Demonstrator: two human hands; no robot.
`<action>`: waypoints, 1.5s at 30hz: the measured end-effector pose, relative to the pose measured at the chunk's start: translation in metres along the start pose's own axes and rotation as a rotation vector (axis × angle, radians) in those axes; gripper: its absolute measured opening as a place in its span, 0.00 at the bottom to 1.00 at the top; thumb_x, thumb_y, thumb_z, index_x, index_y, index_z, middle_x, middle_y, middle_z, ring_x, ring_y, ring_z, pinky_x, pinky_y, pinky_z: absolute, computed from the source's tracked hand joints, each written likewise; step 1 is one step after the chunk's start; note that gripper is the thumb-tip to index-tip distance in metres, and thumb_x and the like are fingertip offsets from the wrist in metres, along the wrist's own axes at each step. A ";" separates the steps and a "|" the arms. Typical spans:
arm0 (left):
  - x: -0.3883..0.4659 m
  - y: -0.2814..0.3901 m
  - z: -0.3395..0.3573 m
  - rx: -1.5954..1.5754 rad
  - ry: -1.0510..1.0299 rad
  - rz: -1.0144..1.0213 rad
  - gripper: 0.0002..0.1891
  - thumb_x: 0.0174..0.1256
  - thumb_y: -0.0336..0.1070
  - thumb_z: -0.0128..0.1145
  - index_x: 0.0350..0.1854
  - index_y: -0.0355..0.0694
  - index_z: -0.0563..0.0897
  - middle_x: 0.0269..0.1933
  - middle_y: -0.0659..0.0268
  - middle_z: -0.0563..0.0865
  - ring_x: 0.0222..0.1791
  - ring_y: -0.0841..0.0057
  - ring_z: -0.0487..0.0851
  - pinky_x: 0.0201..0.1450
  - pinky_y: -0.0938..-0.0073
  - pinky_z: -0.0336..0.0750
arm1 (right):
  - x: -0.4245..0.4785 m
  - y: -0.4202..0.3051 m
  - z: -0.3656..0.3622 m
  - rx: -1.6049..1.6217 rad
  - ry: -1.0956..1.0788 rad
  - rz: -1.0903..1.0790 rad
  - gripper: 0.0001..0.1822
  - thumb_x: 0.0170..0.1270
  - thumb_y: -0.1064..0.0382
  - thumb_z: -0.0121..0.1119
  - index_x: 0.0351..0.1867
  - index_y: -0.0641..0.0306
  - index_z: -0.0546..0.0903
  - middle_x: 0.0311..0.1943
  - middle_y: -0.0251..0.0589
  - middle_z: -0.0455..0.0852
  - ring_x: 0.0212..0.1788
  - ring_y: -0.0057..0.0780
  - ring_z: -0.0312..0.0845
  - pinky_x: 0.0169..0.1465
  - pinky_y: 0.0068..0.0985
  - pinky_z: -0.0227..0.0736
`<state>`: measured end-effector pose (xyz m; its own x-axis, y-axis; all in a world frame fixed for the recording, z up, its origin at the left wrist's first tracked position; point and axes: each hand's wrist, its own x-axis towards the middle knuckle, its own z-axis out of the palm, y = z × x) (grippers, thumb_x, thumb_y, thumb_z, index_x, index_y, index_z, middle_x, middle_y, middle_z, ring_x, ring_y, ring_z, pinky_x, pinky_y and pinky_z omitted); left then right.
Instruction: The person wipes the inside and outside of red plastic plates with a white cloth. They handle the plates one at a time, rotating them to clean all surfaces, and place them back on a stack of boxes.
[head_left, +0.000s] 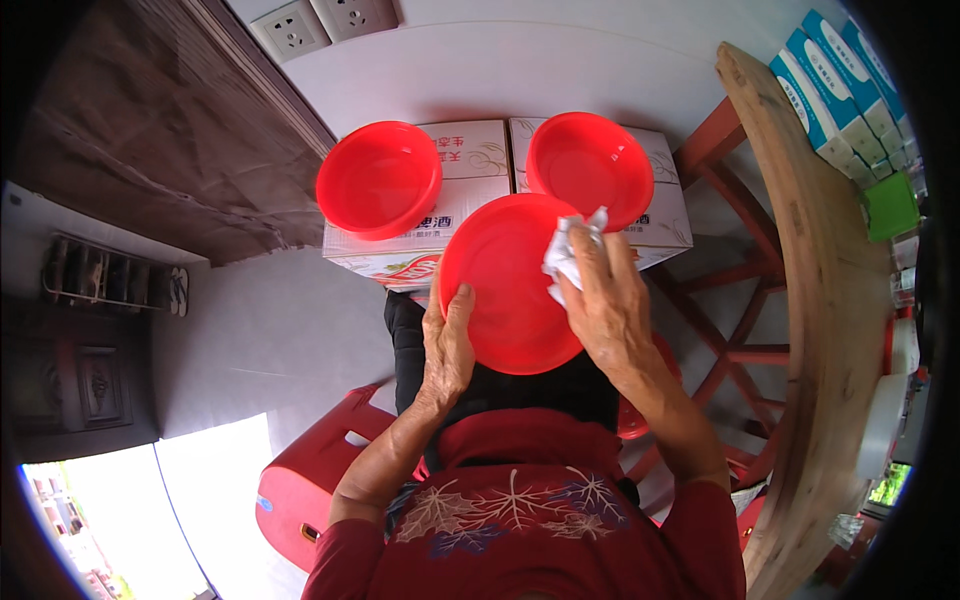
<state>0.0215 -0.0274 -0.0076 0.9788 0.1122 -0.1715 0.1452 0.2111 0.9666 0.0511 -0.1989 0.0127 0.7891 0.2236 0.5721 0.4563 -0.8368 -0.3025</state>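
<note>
A red plastic basin is held tilted above my lap, its inside facing up towards me. My left hand grips its left rim, thumb inside the wall and fingers beneath. In my right hand is a crumpled white tissue or cloth, which lies against the basin's right rim. Two more red basins stand beyond it: one on the left cardboard box, the other on the right cardboard box. The held basin partly covers both boxes.
To my right runs a thick wooden table on red-brown legs, bearing stacked tissue packs and a green container. A red plastic stool stands at lower left. Wall sockets and a shoe rack are further off.
</note>
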 end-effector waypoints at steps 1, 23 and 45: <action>0.000 -0.001 0.002 -0.026 0.004 0.015 0.26 0.73 0.43 0.41 0.67 0.30 0.65 0.64 0.57 0.72 0.65 0.71 0.68 0.69 0.70 0.59 | 0.003 -0.005 0.007 0.049 -0.052 0.039 0.29 0.47 0.72 0.68 0.55 0.69 0.73 0.36 0.48 0.73 0.36 0.42 0.77 0.34 0.32 0.78; 0.006 -0.050 -0.015 -0.207 0.010 -0.052 0.28 0.79 0.52 0.31 0.63 0.32 0.70 0.57 0.61 0.76 0.58 0.76 0.72 0.63 0.74 0.65 | -0.019 -0.031 0.063 0.591 -0.515 -0.075 0.13 0.52 0.74 0.59 0.41 0.67 0.79 0.41 0.46 0.78 0.45 0.42 0.74 0.46 0.37 0.74; 0.015 -0.051 -0.017 -0.421 0.183 -0.119 0.36 0.69 0.70 0.37 0.58 0.40 0.74 0.50 0.64 0.81 0.51 0.74 0.78 0.58 0.71 0.71 | 0.006 -0.042 0.041 0.930 -0.533 0.089 0.15 0.52 0.79 0.53 0.43 0.67 0.75 0.38 0.46 0.79 0.41 0.41 0.79 0.44 0.33 0.74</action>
<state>0.0264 -0.0196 -0.0632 0.9118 0.2247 -0.3437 0.1465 0.6040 0.7834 0.0536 -0.1421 -0.0019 0.8097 0.5580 0.1815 0.3451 -0.2027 -0.9164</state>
